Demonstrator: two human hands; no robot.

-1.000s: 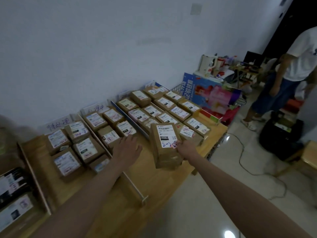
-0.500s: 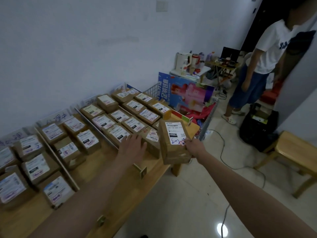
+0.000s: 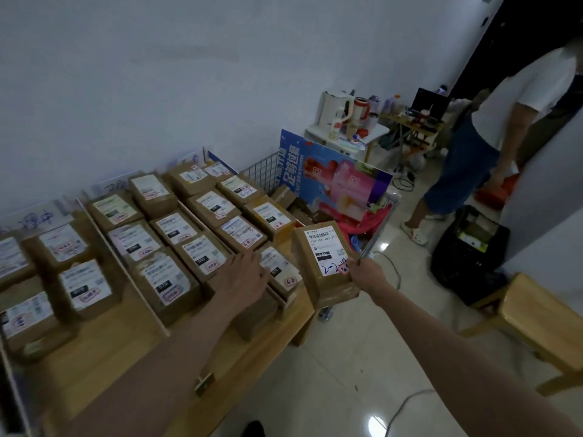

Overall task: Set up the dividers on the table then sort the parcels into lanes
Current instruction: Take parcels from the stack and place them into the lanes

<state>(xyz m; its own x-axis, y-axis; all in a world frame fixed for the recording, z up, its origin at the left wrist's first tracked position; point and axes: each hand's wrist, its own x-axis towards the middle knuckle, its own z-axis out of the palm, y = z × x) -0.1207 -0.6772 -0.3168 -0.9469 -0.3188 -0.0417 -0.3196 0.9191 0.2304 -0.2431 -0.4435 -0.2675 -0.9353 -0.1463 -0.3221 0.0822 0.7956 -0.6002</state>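
Note:
Several brown cardboard parcels with white labels lie in rows on the wooden table (image 3: pixel 110 351), split into lanes by thin upright dividers (image 3: pixel 120 257). My right hand (image 3: pixel 367 274) grips a brown parcel (image 3: pixel 325 266) by its lower right corner, holding it tilted just past the table's right end. Its label carries the handwritten mark "2-2". My left hand (image 3: pixel 244 279) lies flat with straight fingers on the parcels at the near right of the table, touching a labelled parcel (image 3: pixel 279 271). Paper lane signs (image 3: pixel 38 219) lean against the wall behind the rows.
A wire basket (image 3: pixel 262 168) with more parcels and a blue and pink poster (image 3: pixel 337 178) stands beyond the table's right end. A person in a white shirt (image 3: pixel 492 127) stands at the back right. A black crate (image 3: pixel 467 250) and a wooden stool (image 3: pixel 536 326) stand on the tiled floor.
The view has swung right and closer to the table's right end. My right hand carried the parcel rightward past the table edge, and my left hand slid right over the parcels.

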